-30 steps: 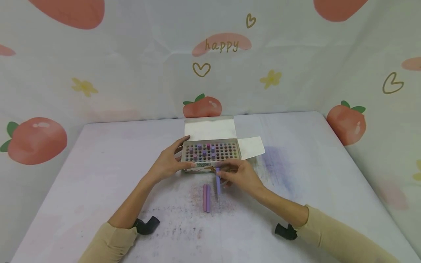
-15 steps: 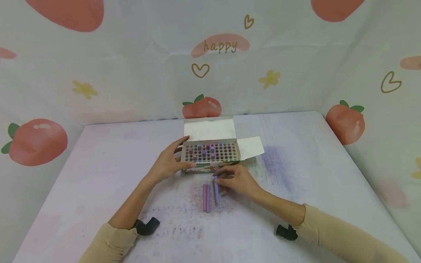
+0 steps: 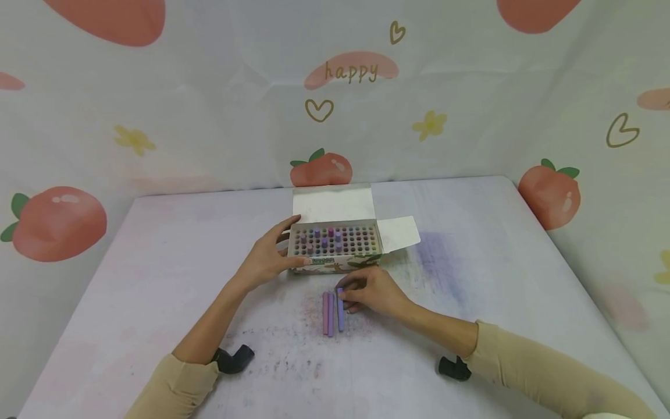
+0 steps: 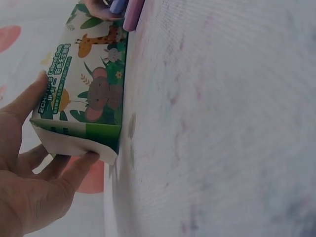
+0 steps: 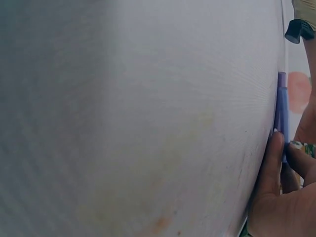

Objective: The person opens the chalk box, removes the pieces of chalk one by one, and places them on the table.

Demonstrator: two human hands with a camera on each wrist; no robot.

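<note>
"What's around the box (image 3: pixel 342 266)?"

"It sits on the surface (image 3: pixel 220 224), its lid (image 3: pixel 332 203) folded back behind it and a flap (image 3: pixel 399 234) jutting from its right end. Inside are rows of round holes, with several purple and pink chalk ends (image 3: pixel 324 242) sticking up. A white cloth (image 3: pixel 220 122) printed with fruit, hearts and flowers hangs behind."

"Anything in the way in front?"

"A pink chalk (image 3: pixel 325 314) and a purple chalk (image 3: pixel 331 317) lie side by side there, pointing toward the person. A bluish smudge (image 3: pixel 438 256) marks the surface on the right, past the flap."

"And the left hand (image 3: pixel 266 259)?"

"It grips the left end of the box, thumb against the front, fingers spread round the end toward the back corner."

"The right hand (image 3: pixel 378 291)?"

"Well apart from the left. It pinches a blue chalk (image 3: pixel 341 320) near its far end, between thumb and fingers, held low in front of the box. That chalk runs nearly parallel to the pair, just beside the purple chalk; I can't tell whether it touches the surface."

"The arms?"

"Both reach forward and inward, tan sleeves (image 3: pixel 528 358) ending partway up the forearms, a black piece (image 3: pixel 235 359) beside each cuff."
</note>
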